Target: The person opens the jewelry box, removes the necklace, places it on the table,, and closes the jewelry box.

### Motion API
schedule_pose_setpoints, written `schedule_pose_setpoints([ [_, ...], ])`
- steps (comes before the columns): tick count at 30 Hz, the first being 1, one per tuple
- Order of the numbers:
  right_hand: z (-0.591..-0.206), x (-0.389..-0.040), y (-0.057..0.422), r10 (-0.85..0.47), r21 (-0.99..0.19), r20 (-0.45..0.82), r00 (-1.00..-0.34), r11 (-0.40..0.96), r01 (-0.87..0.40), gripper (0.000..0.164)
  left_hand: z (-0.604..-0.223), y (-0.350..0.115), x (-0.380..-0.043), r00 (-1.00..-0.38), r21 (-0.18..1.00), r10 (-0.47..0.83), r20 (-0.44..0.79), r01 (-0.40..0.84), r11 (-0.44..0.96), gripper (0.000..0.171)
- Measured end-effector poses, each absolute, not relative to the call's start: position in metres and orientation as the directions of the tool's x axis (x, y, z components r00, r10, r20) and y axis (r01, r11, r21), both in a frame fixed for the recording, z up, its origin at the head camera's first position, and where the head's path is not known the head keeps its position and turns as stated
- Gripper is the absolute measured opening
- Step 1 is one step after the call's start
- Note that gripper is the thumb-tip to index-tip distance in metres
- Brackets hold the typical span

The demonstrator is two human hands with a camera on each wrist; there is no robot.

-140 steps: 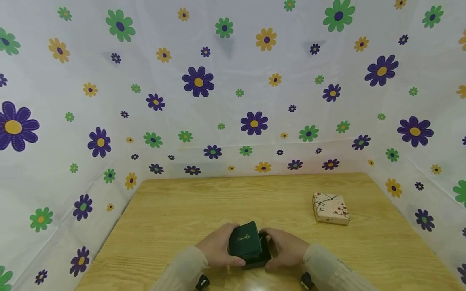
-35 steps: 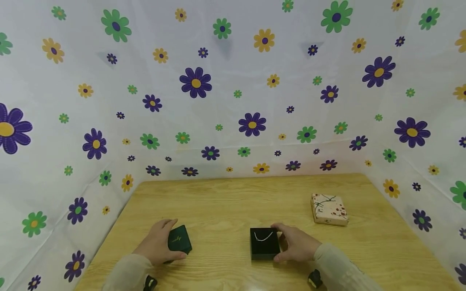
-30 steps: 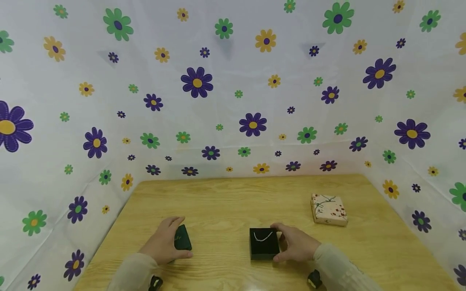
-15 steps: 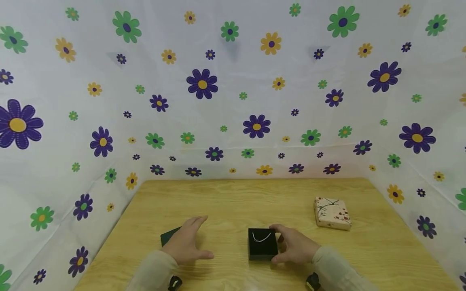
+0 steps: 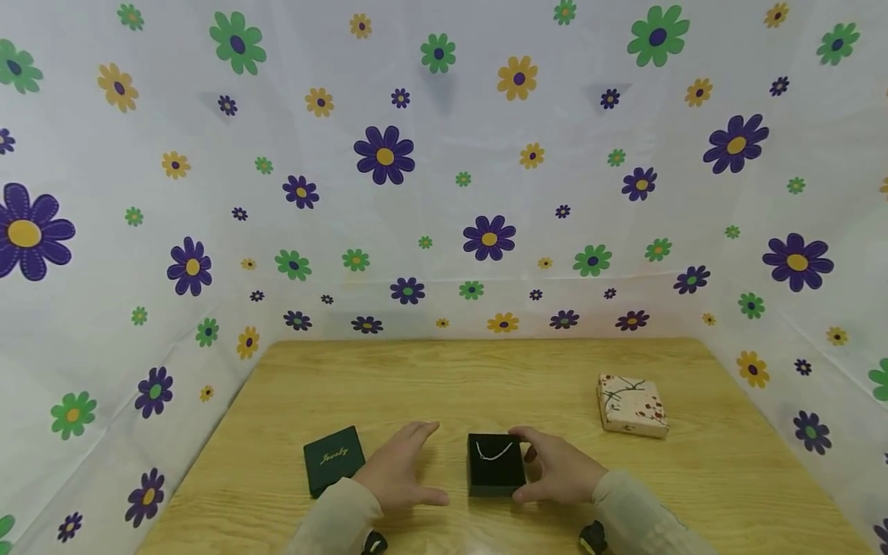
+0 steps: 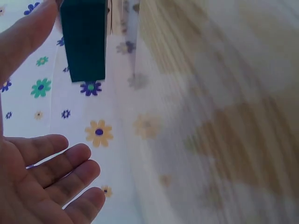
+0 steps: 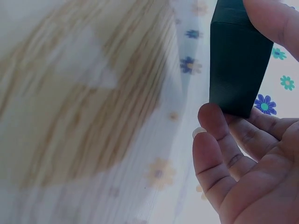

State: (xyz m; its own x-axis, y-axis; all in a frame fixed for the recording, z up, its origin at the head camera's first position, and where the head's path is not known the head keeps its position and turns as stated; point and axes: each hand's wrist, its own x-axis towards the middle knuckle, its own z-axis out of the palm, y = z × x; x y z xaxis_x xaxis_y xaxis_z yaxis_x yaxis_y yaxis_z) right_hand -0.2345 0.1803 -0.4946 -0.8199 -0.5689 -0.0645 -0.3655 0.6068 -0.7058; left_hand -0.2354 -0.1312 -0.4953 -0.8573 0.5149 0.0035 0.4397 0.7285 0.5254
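A dark green jewelry box base (image 5: 496,466) stands on the table with a thin silver chain (image 5: 494,455) curved across its black inner pad. My right hand (image 5: 565,469) grips the base at its right side, thumb at the near corner and fingers at the far one; the right wrist view shows its green wall (image 7: 237,65) between them. My left hand (image 5: 401,472) is just left of the base, fingers and thumb spread apart, holding nothing. Behind that hand, to the left, lies the green lid (image 5: 333,459) with gold "Jewelry" lettering, its corner partly covered by the hand and sleeve.
A flat cream box (image 5: 633,406) with branch and red blossom print lies at the right back of the wooden table (image 5: 430,385). A white flower-print cloth (image 5: 444,200) encloses the table at the back and both sides.
The left hand lifted the lid off the base, put it down at the left, released it and moved back right toward the base. The right hand stays on the base, which shifted slightly left.
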Motion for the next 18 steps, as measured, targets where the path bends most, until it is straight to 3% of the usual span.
schedule_pose_setpoints([
  [18,-0.495,-0.236,0.174,-0.588,-0.698,-0.038,-0.808,0.594,-0.400,0.088,-0.506,-0.086,-0.236,-0.839,0.579,0.543,0.024,0.455,0.677,0.114],
])
